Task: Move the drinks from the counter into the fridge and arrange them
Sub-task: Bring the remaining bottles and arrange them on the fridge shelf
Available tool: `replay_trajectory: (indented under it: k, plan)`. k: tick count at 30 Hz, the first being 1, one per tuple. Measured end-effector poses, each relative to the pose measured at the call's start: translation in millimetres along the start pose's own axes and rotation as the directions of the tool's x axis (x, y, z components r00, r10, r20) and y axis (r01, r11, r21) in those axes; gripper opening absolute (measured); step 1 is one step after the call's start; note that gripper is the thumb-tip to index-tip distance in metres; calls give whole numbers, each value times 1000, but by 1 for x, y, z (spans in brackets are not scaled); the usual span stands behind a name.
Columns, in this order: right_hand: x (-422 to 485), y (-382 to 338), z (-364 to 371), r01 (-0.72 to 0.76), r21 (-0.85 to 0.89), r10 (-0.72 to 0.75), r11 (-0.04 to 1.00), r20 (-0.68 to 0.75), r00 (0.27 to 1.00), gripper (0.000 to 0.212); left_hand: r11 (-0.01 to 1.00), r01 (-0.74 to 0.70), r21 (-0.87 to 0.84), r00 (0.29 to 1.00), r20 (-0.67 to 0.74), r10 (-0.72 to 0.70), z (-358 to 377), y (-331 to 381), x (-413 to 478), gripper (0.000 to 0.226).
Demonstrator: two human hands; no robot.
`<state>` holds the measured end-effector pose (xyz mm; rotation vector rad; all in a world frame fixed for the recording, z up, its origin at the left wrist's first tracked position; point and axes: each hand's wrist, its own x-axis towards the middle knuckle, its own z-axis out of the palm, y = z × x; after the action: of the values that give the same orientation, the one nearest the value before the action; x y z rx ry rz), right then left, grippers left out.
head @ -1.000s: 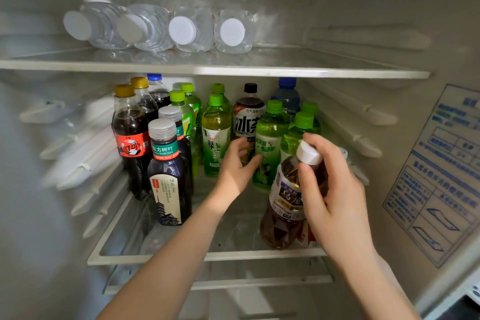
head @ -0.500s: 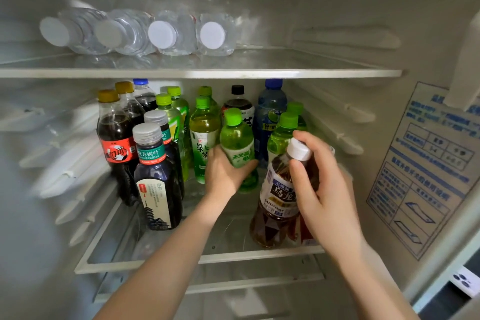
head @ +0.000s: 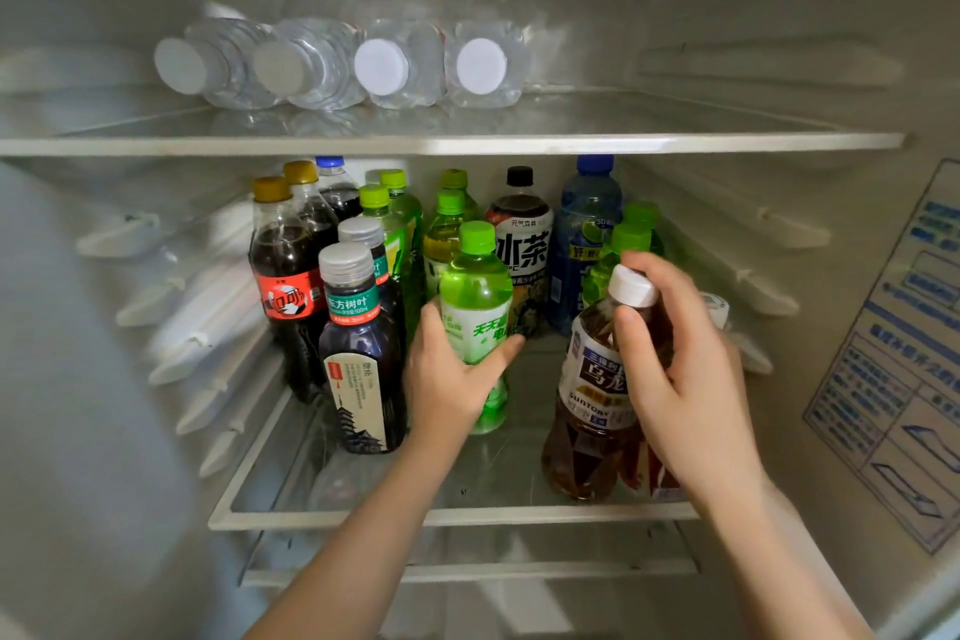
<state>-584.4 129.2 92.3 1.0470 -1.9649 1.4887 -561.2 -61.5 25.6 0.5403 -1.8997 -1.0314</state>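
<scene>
My left hand [head: 447, 390] wraps the green bottle [head: 475, 296] in the middle of the shelf [head: 452, 517]; my right hand [head: 680, 379] grips the tea bottle [head: 592, 379] at front right. I should slide the green bottle upright, low and slow.

Both bare forearms reach forward and up from below, side by side. The left hand [head: 449, 382] wraps low round a green bottle [head: 475, 296], its thumb across the front. To its right, the right hand [head: 685, 379] curls round the shoulder of a brown tea bottle [head: 587, 411], thumb just under the cap.
</scene>
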Motion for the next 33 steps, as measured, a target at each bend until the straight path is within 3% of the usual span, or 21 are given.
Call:
replay_trajectory:
  k: [3, 8, 11, 15, 21, 28, 33]
  plan:
    - [1, 1, 2, 2, -18, -2, 1000, -3, 1000, 34, 996, 10, 89, 999, -48, -5, 1, 3, -1, 75]
    - [3, 0, 5, -18, -3, 18, 1000, 19, 1000, 35, 960, 75, -268, 987, 159, -32, -5, -1, -9, 61]
    - [2, 0, 6, -18, -6, 18, 1000, 10, 1000, 35, 954, 111, -279, 973, 227, -47, -11, -10, -12, 61]
    - [2, 0, 7, -20, 0, 20, 1000, 16, 1000, 35, 987, 20, -157, 991, 133, 1, -7, -14, -16, 74]
    - [1, 0, 8, -23, 11, 23, 1000, 25, 999, 36, 999, -36, 26, 988, -151, 39, 12, -1, -17, 90]
    - [-1, 4, 2, -1, 31, 1, 1000, -2, 1000, 32, 993, -11, -116, 999, -40, 7, 15, -7, -23, 90]
    - [0, 4, 2, 16, 29, -16, 999, -4, 1000, 34, 999, -34, -2, 993, -117, 33, 22, -9, -28, 88]
